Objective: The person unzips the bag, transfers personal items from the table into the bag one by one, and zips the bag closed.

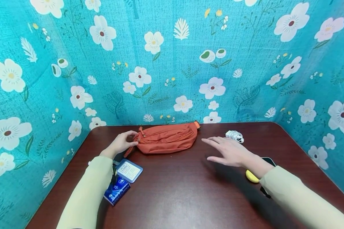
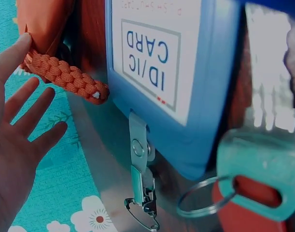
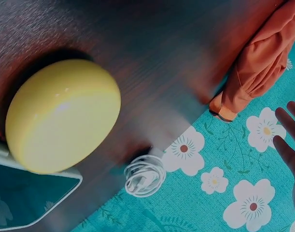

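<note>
An orange zippered pouch (image 1: 167, 138) lies at the back of the table. My left hand (image 1: 121, 143) pinches its left end by thumb and finger, the other fingers spread in the left wrist view. From that end hangs a braided orange strap (image 2: 67, 77). My right hand (image 1: 227, 151) hovers to the right of the pouch, fingers extended and holding nothing. Below my left wrist lie a blue ID card holder (image 1: 130, 170) with a metal clip (image 2: 142, 181) and a blue packet (image 1: 116, 191). A key (image 2: 258, 169) with a ring is beside the holder.
A coiled white cable (image 1: 235, 136) sits at the back right. Under my right forearm are a yellow rounded object (image 3: 63, 116) and a dark-screened device (image 3: 31, 193), partly covered in the head view. A flowered teal cloth (image 1: 172, 63) stands around the table (image 1: 177, 194).
</note>
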Demonstrator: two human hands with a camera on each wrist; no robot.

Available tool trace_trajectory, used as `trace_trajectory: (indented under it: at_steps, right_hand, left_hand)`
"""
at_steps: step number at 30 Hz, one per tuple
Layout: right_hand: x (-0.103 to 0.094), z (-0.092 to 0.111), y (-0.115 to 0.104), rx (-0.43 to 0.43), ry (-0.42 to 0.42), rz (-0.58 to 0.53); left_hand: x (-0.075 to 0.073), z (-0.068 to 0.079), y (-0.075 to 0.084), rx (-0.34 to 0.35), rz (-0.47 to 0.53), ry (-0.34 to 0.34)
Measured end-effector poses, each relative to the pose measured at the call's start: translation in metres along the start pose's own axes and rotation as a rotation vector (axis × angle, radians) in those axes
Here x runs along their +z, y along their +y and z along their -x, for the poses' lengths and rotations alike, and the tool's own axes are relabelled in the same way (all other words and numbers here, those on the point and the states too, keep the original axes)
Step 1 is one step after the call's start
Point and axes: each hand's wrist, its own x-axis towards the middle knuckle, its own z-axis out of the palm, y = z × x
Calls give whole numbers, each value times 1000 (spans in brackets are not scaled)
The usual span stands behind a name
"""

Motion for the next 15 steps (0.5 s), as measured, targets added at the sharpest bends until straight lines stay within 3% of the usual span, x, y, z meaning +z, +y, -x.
trace_trajectory:
  at_steps: [9, 15]
  right_hand:
    - [11, -10, -1, -17, 19, -10]
    - [17, -19, 0, 1, 21, -9]
  left_hand:
    - [3, -3, 3, -24, -4, -91]
    - [5, -6, 5, -21, -24, -75]
